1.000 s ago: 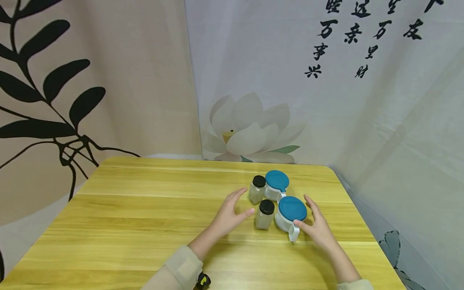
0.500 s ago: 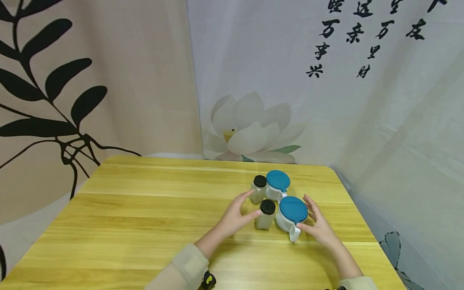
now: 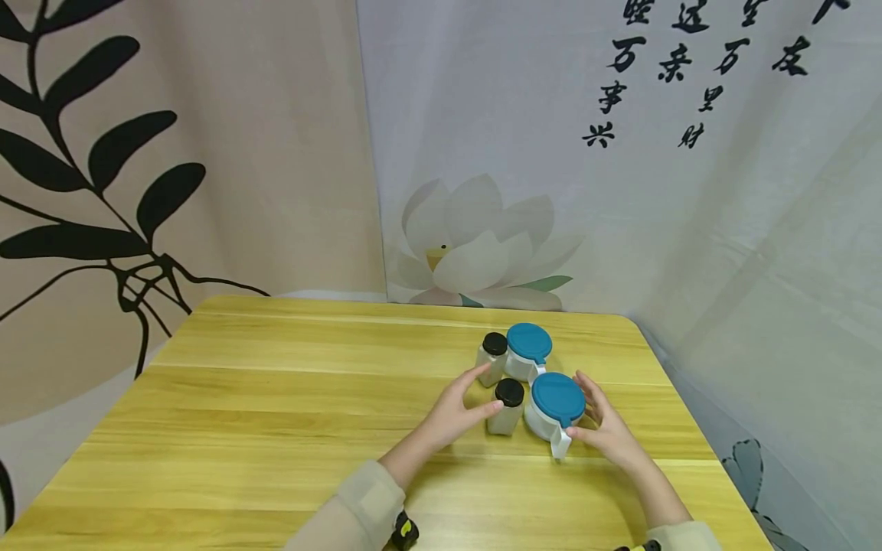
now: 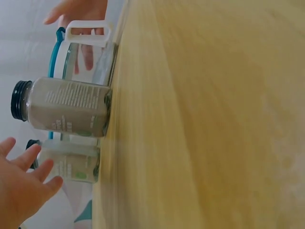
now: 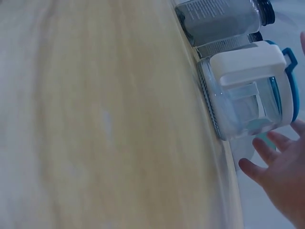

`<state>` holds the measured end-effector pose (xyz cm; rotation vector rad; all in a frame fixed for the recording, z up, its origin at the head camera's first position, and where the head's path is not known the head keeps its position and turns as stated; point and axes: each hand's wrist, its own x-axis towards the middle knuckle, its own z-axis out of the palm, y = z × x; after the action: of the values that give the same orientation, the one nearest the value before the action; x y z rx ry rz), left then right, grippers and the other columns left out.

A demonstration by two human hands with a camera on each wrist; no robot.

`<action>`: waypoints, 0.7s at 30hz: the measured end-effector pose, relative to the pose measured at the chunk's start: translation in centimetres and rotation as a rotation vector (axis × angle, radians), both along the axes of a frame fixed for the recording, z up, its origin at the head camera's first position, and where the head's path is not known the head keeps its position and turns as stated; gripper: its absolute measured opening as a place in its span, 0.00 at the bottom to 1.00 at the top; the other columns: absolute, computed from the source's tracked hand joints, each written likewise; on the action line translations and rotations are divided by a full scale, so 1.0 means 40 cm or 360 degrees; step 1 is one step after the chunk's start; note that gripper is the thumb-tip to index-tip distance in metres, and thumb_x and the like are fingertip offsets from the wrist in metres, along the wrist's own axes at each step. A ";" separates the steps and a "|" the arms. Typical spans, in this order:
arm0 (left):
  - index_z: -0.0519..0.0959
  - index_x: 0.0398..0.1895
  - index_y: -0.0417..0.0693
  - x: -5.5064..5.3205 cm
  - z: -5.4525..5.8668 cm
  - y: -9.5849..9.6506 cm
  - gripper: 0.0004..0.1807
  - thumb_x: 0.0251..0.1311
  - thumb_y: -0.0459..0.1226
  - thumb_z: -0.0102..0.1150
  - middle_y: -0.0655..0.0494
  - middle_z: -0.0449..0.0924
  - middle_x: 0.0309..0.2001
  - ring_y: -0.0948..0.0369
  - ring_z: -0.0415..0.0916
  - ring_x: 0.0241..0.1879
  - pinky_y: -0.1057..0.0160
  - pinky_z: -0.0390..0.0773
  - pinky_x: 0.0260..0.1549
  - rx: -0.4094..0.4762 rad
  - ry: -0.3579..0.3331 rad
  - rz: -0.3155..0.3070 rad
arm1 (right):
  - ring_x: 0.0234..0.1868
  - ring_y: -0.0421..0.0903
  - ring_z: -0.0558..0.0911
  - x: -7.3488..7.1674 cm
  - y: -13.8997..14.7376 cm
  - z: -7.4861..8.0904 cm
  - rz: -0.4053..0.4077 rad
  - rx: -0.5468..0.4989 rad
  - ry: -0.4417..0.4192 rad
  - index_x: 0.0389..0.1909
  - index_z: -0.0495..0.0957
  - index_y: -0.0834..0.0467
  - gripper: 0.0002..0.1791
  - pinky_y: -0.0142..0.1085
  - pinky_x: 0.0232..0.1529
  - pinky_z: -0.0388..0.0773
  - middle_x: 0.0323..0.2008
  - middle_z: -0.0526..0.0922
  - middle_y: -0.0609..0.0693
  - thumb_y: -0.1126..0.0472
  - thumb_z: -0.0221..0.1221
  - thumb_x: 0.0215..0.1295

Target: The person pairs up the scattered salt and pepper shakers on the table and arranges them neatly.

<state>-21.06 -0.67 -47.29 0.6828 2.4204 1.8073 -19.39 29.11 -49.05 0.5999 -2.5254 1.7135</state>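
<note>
Two square glass seasoning bottles with black caps, a front one and a back one, stand upright on the right half of the table. Right of them are two clear jars with blue lids and white handles, one in front and one behind. My left hand is spread at the left of the bottles, its thumb at the front bottle's cap and its index finger by the back bottle. Fingers parted, my right hand curves beside the front jar, close to its handle; in the right wrist view its fingertips lie near the jar's lower side.
The wooden table stretches left and toward me. Its rounded far right corner is just beyond the jars. Behind hangs a cloth backdrop with a lotus and black characters.
My left hand has moved right and slightly toward the bottles, its thumb now overlapping the front bottle's cap. My right hand has hardly moved. The bottles and jars stay in place.
</note>
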 end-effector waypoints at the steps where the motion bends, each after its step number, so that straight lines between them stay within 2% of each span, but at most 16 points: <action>1: 0.61 0.71 0.48 -0.001 0.000 0.001 0.37 0.61 0.45 0.63 0.50 0.62 0.68 0.49 0.55 0.68 0.40 0.55 0.62 0.0001 -0.0006 -0.0004 | 0.66 0.70 0.53 -0.001 0.001 0.000 0.0007 -0.0005 0.0000 0.74 0.44 0.64 0.51 0.64 0.60 0.54 0.70 0.50 0.70 0.74 0.65 0.53; 4: 0.62 0.71 0.51 -0.003 -0.002 0.006 0.37 0.61 0.46 0.63 0.52 0.64 0.67 0.50 0.56 0.68 0.40 0.55 0.62 -0.0008 -0.0029 -0.0007 | 0.67 0.64 0.55 -0.006 0.006 -0.005 0.0019 -0.0005 0.0002 0.74 0.45 0.64 0.52 0.47 0.62 0.61 0.70 0.51 0.69 0.72 0.66 0.52; 5: 0.62 0.71 0.54 -0.012 -0.016 0.009 0.37 0.60 0.48 0.63 0.54 0.64 0.67 0.52 0.56 0.68 0.40 0.55 0.62 -0.0012 -0.0037 -0.0004 | 0.67 0.61 0.57 -0.008 0.008 -0.007 0.0021 -0.0001 0.0003 0.74 0.45 0.63 0.52 0.40 0.61 0.62 0.70 0.52 0.69 0.71 0.67 0.52; 7: 0.62 0.71 0.57 -0.013 -0.017 0.012 0.37 0.59 0.50 0.63 0.57 0.65 0.67 0.53 0.57 0.68 0.40 0.56 0.62 -0.0013 -0.0053 -0.0001 | 0.67 0.51 0.60 -0.012 0.012 -0.011 0.0025 0.0004 -0.0003 0.74 0.46 0.62 0.53 0.30 0.56 0.62 0.70 0.52 0.68 0.69 0.68 0.52; 11: 0.64 0.70 0.56 -0.015 -0.018 0.018 0.35 0.60 0.49 0.64 0.58 0.66 0.66 0.54 0.59 0.67 0.43 0.56 0.62 0.0013 -0.0063 -0.0031 | 0.62 0.35 0.61 -0.017 0.015 -0.014 0.0036 -0.0010 -0.0025 0.74 0.46 0.61 0.53 0.29 0.56 0.63 0.70 0.52 0.68 0.67 0.69 0.52; 16: 0.66 0.69 0.51 -0.016 -0.020 0.026 0.34 0.60 0.47 0.64 0.58 0.68 0.64 0.56 0.61 0.66 0.46 0.57 0.63 0.0046 -0.0081 -0.0056 | 0.61 0.33 0.63 -0.022 0.017 -0.016 0.0076 -0.0040 -0.0037 0.74 0.45 0.62 0.54 0.34 0.56 0.64 0.70 0.52 0.69 0.68 0.68 0.51; 21: 0.66 0.69 0.52 -0.019 -0.025 0.032 0.35 0.59 0.47 0.65 0.56 0.69 0.64 0.52 0.61 0.65 0.45 0.58 0.62 0.0068 -0.0095 -0.0049 | 0.60 0.31 0.65 -0.027 0.014 -0.015 0.0149 -0.0075 -0.0033 0.74 0.44 0.63 0.54 0.34 0.54 0.67 0.70 0.51 0.70 0.67 0.68 0.52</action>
<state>-21.82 0.61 -48.28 0.6564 2.3275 1.8449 -20.47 29.66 -49.66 0.7113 -2.5005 1.8128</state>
